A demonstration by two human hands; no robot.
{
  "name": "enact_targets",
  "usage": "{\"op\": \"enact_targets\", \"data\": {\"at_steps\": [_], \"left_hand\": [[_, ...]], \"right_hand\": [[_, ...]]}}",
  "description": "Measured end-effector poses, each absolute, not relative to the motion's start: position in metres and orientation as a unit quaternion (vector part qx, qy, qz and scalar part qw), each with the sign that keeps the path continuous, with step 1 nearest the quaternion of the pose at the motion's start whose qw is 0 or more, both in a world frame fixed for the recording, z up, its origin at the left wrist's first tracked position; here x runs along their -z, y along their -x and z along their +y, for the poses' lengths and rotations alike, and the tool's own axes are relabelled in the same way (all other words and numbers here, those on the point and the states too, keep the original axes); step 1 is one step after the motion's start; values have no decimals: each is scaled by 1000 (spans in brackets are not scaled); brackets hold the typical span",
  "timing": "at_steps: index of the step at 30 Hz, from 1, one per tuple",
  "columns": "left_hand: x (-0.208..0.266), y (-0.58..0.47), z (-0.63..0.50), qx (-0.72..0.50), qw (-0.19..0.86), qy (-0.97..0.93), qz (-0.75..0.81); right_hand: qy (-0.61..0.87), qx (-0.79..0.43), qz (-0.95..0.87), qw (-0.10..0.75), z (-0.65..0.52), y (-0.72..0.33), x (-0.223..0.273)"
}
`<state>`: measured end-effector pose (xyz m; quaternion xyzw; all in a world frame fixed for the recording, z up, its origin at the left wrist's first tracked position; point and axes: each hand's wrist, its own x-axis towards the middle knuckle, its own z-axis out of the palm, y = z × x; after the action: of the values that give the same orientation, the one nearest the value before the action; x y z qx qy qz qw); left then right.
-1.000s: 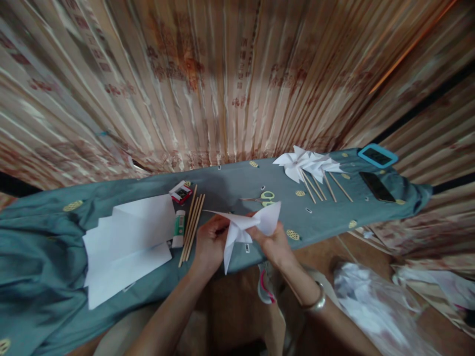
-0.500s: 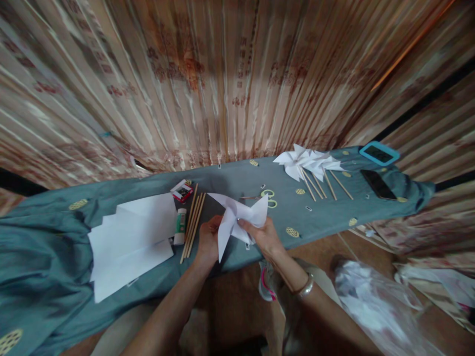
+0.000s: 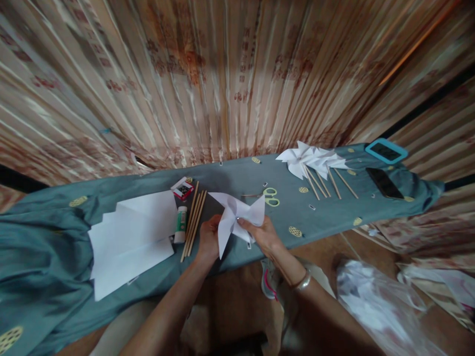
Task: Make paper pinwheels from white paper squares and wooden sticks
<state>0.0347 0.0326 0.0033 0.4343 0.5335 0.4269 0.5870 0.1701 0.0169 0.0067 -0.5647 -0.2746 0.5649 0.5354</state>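
A white paper pinwheel [image 3: 229, 210] is held between my two hands, just over the front edge of the cloth-covered table. My left hand [image 3: 210, 239] grips it from the left, its fingertips partly hidden behind the paper. With the thumb pressed at the pinwheel's centre, my right hand [image 3: 261, 234] holds it from the right; the other fingers are behind the paper. A small pin head shows at the centre. Left of my hands lie several wooden sticks [image 3: 193, 220], a glue stick [image 3: 180, 224] and a small red-and-white box [image 3: 181, 188] with dark contents.
Stacked white paper sheets [image 3: 131, 237] lie on the left of the green tablecloth [image 3: 256, 173]. Scissors [image 3: 271, 197] with light green handles lie behind the pinwheel. Farther right are several finished pinwheels [image 3: 313, 160] on sticks, a black phone [image 3: 384, 183] and a blue-framed device [image 3: 386, 151]. A plastic bag [image 3: 371, 296] sits on the floor.
The view has shifted slightly, moving the things on the right a little further right. Both hands keep their hold on the pinwheel, whose right side tilts slightly.
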Motion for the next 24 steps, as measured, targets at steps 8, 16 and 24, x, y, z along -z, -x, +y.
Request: {"op": "enact_targets", "data": {"at_steps": [8, 16, 24], "left_hand": [[8, -38, 33, -429, 607, -401, 536], [3, -40, 35, -423, 608, -393, 544], [9, -38, 36, -415, 604, -418, 536]], "right_hand": [[568, -584, -267, 515, 20, -174, 8], [574, -585, -279, 500, 19, -176, 18], [567, -596, -264, 504, 19, -176, 16]]}}
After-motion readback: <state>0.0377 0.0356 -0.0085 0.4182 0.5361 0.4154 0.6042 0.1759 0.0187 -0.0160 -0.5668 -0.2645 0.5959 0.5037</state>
